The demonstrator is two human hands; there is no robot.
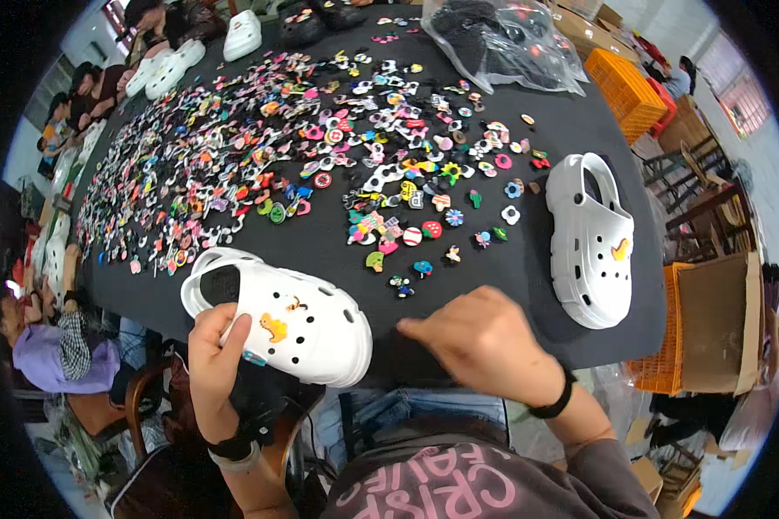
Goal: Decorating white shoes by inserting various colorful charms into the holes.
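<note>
A white clog (325, 324) is tilted near the table's front edge, toe to the right. My left hand (215, 346) grips its side, thumb on the upper. A yellow animal-shaped charm (273, 328) and a small brown-and-yellow charm (296, 303) sit in its holes; a teal charm (253, 356) shows by the thumb. Over bare black cloth to the right is my right hand (485, 342), blurred, one digit pointing left and the other fingers tucked from sight. A second white clog (590, 251) stands farther right, with an orange-yellow charm (621, 250) on it.
Loose colourful shoe charms (234, 147) cover much of the black-covered table (459, 368). A clear plastic bag (506, 43) of dark items lies at the far edge. More white clogs (166, 67) stand far left, near other people. Orange crates (625, 91) and a cardboard box (714, 324) are at right.
</note>
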